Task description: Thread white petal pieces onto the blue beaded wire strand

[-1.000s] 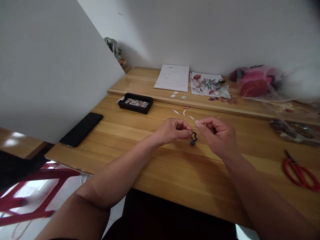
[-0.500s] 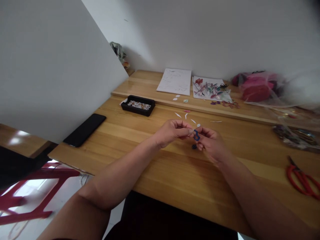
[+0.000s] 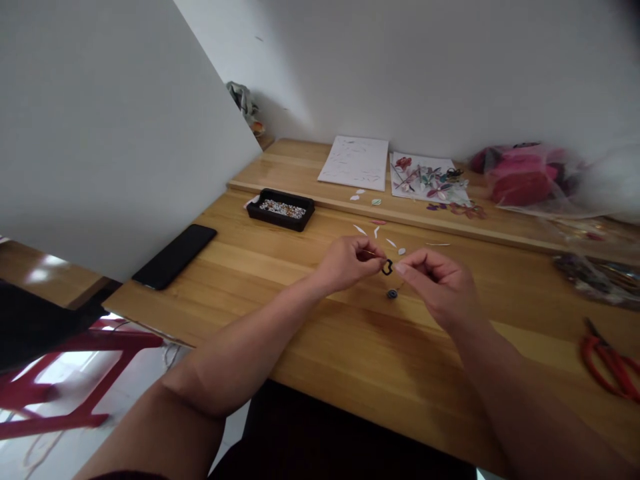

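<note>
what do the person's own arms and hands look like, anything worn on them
The left hand and right hand are gloveless, with no ring, watch or bracelet showing. Both forearms are uncovered. A dark sleeve edge shows by the left upper arm, at the picture's bottom.

This looks like a craft workspace, home or workshop unclear: seen from the seat, the wooden desk [image 3: 325, 347] carries beads [image 3: 283, 209] at eleven o'clock, flower ornaments [image 3: 434, 178] at one, scissors [image 3: 614, 367] near three.
</note>
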Tool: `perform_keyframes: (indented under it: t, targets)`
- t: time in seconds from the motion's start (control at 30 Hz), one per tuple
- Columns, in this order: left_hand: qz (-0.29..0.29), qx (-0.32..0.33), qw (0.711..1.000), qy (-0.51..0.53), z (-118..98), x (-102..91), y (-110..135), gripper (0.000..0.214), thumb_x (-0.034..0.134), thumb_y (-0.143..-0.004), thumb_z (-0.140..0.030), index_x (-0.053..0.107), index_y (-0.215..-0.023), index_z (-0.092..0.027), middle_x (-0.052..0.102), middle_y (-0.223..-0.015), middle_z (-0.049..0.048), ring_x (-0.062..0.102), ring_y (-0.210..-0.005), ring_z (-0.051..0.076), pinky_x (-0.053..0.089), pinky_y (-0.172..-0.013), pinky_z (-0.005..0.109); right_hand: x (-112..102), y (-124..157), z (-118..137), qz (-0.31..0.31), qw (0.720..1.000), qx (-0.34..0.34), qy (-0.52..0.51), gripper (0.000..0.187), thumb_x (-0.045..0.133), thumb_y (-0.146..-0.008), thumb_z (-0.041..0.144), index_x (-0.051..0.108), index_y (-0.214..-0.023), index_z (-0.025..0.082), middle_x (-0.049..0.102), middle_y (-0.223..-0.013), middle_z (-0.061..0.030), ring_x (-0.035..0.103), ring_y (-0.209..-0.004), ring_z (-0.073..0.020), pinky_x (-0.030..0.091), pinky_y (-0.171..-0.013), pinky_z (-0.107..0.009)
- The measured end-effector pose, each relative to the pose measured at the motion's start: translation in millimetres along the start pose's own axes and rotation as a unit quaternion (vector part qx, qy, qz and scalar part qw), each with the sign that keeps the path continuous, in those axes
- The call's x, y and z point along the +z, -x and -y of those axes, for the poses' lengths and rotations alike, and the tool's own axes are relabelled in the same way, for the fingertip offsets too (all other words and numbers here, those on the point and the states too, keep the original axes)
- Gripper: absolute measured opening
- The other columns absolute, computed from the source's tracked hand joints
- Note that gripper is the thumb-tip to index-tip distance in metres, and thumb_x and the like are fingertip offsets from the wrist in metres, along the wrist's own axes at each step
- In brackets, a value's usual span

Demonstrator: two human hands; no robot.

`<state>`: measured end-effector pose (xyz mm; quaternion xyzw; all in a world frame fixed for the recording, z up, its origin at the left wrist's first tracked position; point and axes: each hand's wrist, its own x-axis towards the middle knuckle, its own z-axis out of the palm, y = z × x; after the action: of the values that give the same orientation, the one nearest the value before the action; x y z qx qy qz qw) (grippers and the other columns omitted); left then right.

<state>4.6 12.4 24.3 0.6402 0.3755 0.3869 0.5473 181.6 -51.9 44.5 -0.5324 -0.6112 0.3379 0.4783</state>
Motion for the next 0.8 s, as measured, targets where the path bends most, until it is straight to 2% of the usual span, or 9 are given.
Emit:
perform_keyframes:
  t: [0.17,0.33,0.47,0.63,0.8]
  targets:
    - [0.094,-0.021,0.993,0.066,-3.8,2.9,6.2,0.011,0.076,-0.075,-0.02,0.069,-0.079,-0.012,0.071,-0.078,0.0024,0.061,-0.067,0.007,0.047,-0.069,0.022,-6.3,-4.7,-1.5,-0.039,0.999,0.008,0.013,0.015,0.075,-0.082,0.035,0.069,-0.075,0.023,0.049,-0.058,0.003,0.033,-0.053,-0.0108,0.024,-0.049,-0.028]
    - [0.134,-0.063,0.979,0.139,-8.3,1.6,8.0,0.018,0.081,-0.071,-0.023,0.07,-0.079,-0.012,0.072,-0.076,0.0025,0.062,-0.067,0.008,0.051,-0.07,0.024,-5.2,-10.1,-15.5,-0.028,0.999,0.016,-0.002,0.017,0.075,-0.084,0.038,0.07,-0.078,0.023,0.048,-0.057,0.004,0.034,-0.052,-0.0098,0.024,-0.048,-0.027]
    - [0.128,-0.084,0.971,0.182,-8.2,0.3,6.4,0.02,0.083,-0.07,-0.025,0.07,-0.08,-0.013,0.073,-0.078,0.0028,0.064,-0.07,0.01,0.053,-0.074,0.027,1.2,-12.7,-22.0,0.001,0.995,0.069,-0.075,0.027,0.079,-0.077,0.046,0.067,-0.076,0.022,0.053,-0.058,0.0041,0.037,-0.048,-0.0084,0.026,-0.044,-0.025]
    - [0.095,-0.064,0.972,0.206,-3.1,-1.2,2.2,0.026,0.085,-0.069,-0.03,0.071,-0.082,-0.013,0.072,-0.077,0.0026,0.063,-0.069,0.008,0.049,-0.07,0.024,10.0,-10.8,-26.9,0.037,0.968,0.17,-0.179,0.035,0.086,-0.065,0.044,0.061,-0.07,0.021,0.057,-0.056,0.0052,0.04,-0.04,-0.0058,0.031,-0.039,-0.023]
    - [0.073,-0.042,0.972,0.219,-3.0,-1.9,1.2,0.027,0.084,-0.072,-0.033,0.068,-0.082,-0.013,0.072,-0.077,0.0025,0.063,-0.07,0.009,0.05,-0.074,0.027,14.2,-4.7,-24.9,0.077,0.954,0.207,-0.204,0.032,0.086,-0.067,0.04,0.062,-0.071,0.02,0.061,-0.057,0.0032,0.046,-0.042,-0.0068,0.037,-0.042,-0.022]
